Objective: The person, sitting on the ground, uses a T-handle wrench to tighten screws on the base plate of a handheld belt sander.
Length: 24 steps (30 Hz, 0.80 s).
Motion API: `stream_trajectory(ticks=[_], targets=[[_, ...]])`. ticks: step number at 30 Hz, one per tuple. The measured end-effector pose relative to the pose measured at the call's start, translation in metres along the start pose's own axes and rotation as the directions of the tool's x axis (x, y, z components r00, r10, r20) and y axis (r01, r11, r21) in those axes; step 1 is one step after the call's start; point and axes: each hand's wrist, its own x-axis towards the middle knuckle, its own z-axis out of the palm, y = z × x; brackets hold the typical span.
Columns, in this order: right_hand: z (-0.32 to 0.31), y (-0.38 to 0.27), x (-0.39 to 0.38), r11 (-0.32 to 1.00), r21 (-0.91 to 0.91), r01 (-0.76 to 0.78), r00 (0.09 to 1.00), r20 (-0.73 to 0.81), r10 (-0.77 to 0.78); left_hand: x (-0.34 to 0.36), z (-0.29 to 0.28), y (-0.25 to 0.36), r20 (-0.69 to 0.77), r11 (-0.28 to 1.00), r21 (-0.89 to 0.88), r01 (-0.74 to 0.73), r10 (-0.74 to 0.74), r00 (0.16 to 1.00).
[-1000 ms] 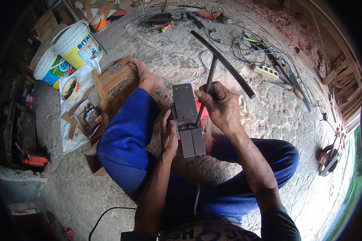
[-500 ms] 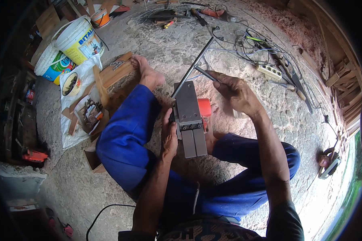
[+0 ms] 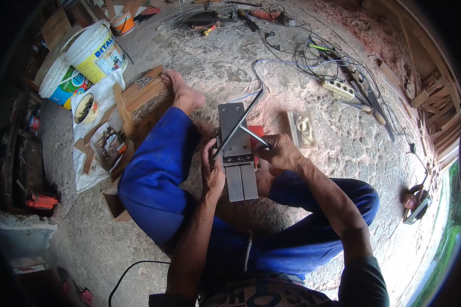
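An electric hand planer [image 3: 235, 128] lies upside down between my legs, its flat metal sole facing up and a red body part showing at the right. My left hand [image 3: 213, 171] is closed around its left side; the gripped part is hidden. In my right hand [image 3: 281, 151] is the end of the stem of a metal T-handle wrench [image 3: 247, 115]. The wrench's long bar slants across the sole, its lower end close to my left fingers. A row of small bolts crosses the planer at the blade slot, just left of my right hand.
A pale block with a carved-looking surface [image 3: 303, 130] sits on the floor to the right. Beyond it are a power strip [image 3: 338, 89], cables and a saw [image 3: 376, 105]. Paint buckets [image 3: 95, 51], wood pieces and a white sack [image 3: 87, 171] are at the left.
My right hand has moved down and left, bringing the T-handle wrench lower over the planer's sole. The pale block, mostly hidden before, now shows. My left hand stays at the planer.
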Motion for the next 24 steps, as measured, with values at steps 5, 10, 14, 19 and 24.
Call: stream_trajectory(ticks=[5, 10, 14, 19, 24], targets=[[0.008, 0.004, 0.001, 1.000, -0.011, -0.010, 0.999, -0.046, 0.009, 0.000, 0.001, -0.001, 0.014, 0.994, -0.112, -0.002, 0.004, 1.000], [-0.014, -0.015, 0.013, 0.997, 0.050, 0.056, 0.998, -0.024, -0.055, -0.004, -0.004, 0.007, 0.072, 0.977, -0.200, 0.068, -0.055, 0.996], [-0.044, -0.039, 0.018, 0.991, -0.129, 0.042, 0.995, 0.094, -0.030, 0.000, -0.008, -0.013, 0.121, 0.934, -0.336, 0.119, -0.082, 0.989], [-0.050, -0.032, 0.021, 0.900, -0.378, 0.217, 0.973, 0.157, -0.169, 0.003, -0.005, -0.014, 0.207, 0.897, -0.406, 0.174, -0.095, 0.974], [-0.046, -0.046, 0.015, 0.883, -0.394, 0.255, 0.965, 0.158, -0.209, 0.007, -0.007, -0.021, 0.218, 0.925, -0.351, 0.146, -0.071, 0.973]])
